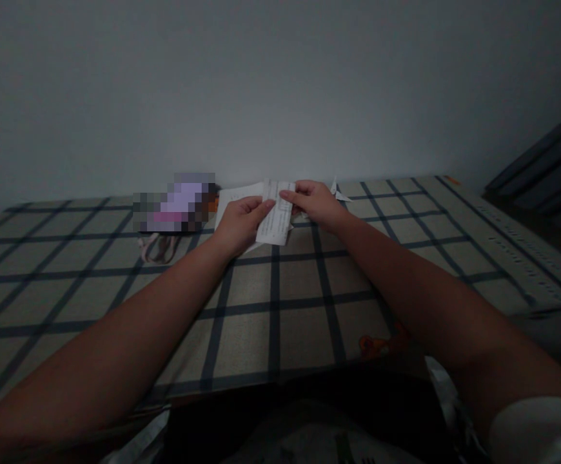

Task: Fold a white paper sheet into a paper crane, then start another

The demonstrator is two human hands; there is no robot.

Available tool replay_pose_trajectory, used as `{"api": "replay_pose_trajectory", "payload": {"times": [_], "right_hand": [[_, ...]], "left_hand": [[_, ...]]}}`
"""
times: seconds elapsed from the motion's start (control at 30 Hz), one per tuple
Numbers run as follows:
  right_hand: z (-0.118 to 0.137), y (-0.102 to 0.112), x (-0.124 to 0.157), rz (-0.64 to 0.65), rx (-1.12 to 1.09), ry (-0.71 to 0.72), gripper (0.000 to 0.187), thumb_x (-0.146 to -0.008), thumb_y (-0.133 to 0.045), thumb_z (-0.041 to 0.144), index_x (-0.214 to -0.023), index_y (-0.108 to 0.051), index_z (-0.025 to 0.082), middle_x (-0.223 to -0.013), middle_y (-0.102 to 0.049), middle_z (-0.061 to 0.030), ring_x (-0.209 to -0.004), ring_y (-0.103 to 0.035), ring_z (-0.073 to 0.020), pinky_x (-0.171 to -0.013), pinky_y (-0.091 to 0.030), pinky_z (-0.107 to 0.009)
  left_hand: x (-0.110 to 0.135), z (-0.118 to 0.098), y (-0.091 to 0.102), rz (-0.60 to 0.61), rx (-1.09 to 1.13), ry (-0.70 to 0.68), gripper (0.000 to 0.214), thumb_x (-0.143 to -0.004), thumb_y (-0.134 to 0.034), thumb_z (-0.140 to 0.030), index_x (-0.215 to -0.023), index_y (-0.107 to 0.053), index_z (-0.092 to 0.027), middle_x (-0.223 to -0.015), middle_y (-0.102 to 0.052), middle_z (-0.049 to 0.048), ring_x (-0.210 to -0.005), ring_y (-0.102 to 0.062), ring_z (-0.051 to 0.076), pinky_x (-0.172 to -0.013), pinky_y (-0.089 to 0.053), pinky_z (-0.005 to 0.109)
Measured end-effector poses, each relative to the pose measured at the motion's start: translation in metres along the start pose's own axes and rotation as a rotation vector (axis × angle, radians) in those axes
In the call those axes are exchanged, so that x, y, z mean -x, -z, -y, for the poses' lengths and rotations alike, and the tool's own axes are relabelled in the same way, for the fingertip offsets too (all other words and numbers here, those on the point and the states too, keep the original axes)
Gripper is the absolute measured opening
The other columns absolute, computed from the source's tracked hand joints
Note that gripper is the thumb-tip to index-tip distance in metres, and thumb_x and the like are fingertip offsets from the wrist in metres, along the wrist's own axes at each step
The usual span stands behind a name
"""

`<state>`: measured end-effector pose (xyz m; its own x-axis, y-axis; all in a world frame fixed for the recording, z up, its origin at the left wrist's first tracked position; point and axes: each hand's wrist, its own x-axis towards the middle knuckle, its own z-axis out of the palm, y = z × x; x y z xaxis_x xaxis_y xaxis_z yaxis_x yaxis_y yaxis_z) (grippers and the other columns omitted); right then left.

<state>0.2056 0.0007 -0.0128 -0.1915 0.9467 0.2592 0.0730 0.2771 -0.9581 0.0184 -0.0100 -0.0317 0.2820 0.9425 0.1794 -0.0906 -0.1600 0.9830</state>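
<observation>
Between my two hands is a folded piece of white paper [274, 227] with lines of print or writing, held up above the table. My left hand [242, 222] pinches its left edge, thumb on top. With thumb and fingers, my right hand [316, 203] grips its upper right part. More white paper [235, 193] lies flat behind and beneath my left hand. Just beyond my right hand is a small pointed folded-paper shape [339, 192]. My right hand and the held paper hide some of what lies behind them.
A checked cloth [300, 322] covers the table, which meets a plain wall [280, 90]. At the left lies a pixelated purple object [181, 200] with a pale strap [159, 248] in front. Dark folded fabric [551, 167] hangs at the far right.
</observation>
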Motion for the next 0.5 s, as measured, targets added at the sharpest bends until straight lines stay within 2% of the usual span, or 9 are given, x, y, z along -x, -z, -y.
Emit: {"api": "replay_pose_trajectory", "payload": {"times": [0.23,0.37,0.5], "right_hand": [[-0.0001,-0.0018,0.0004,-0.01,-0.063,0.001,0.027,-0.084,-0.075,0.035,-0.07,-0.06,0.017,-0.069,-0.063,0.0009,-0.065,-0.058,-0.0105,-0.064,-0.051,-0.024],[-0.0024,-0.0015,-0.0017,-0.039,-0.147,-0.003,0.031,-0.085,-0.073,0.043,-0.072,-0.06,0.017,-0.069,-0.061,0.0014,-0.061,-0.056,-0.0086,-0.06,-0.049,-0.021],[-0.0032,-0.0013,-0.0022,-0.066,-0.137,-0.023,0.038,-0.085,-0.072,0.052,-0.074,-0.058,0.019,-0.07,-0.061,0.0014,-0.063,-0.057,-0.0085,-0.06,-0.049,-0.019]], "left_hand": [[0.0013,-0.0031,-0.0021,0.004,0.028,-0.011,0.041,-0.071,-0.082,-0.052,-0.086,-0.072,-0.014,-0.075,-0.073,0.0058,-0.059,-0.064,0.015,-0.055,-0.048,0.025],[-0.0009,-0.0006,-0.0002,-0.042,-0.029,-0.051,0.042,-0.073,-0.08,-0.054,-0.087,-0.072,-0.016,-0.077,-0.073,0.0051,-0.06,-0.062,0.015,-0.054,-0.045,0.025],[-0.0021,0.0011,0.0005,-0.045,-0.05,-0.04,0.045,-0.072,-0.079,-0.058,-0.088,-0.072,-0.016,-0.078,-0.073,0.0056,-0.06,-0.061,0.016,-0.054,-0.044,0.026]]}}
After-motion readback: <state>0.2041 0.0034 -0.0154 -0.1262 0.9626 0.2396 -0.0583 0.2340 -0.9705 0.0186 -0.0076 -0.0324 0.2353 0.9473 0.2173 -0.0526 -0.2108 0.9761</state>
